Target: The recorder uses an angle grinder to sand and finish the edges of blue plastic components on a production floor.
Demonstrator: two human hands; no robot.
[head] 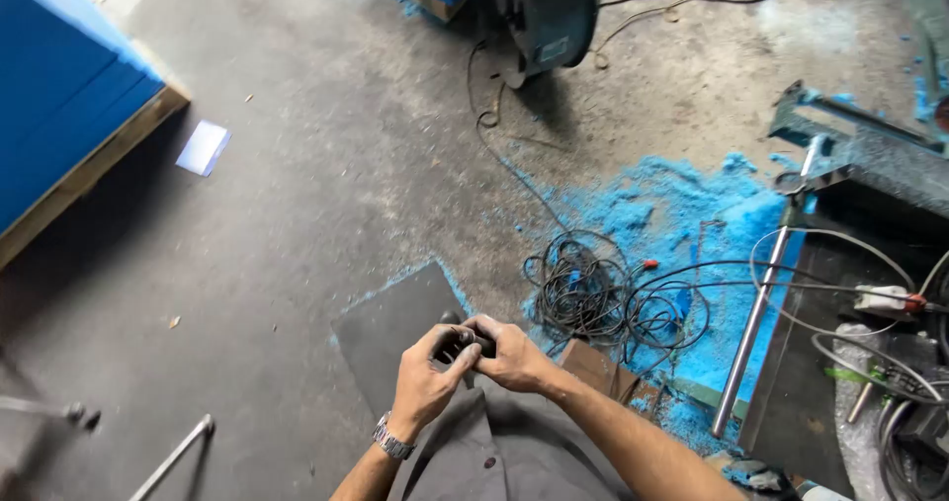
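- The left hand [423, 382], wearing a metal-link wristwatch [392, 444], is curling its fingers closed around a small dark object [465, 344], held out in front of the person's grey buttoned shirt [494, 452].
- The right hand [512, 356] is gripping the same small dark object from the other side, fingers bent tight over it; the two hands are touching.
- The object is sitting between both hands, above the dark flat mat [395, 318] on the concrete floor [297, 165]; what it is exactly, I cannot tell.
- The step in hand looks like working the piece with both hands, twisting or pressing it; this is a judgement.
- A next move would call for a firm hold by one hand while the other turns or pulls.
- A tangle of black cable [593, 293] is lying just beyond the hands, beside spilled blue powder [682, 214] and a slanting steel tube [756, 313].
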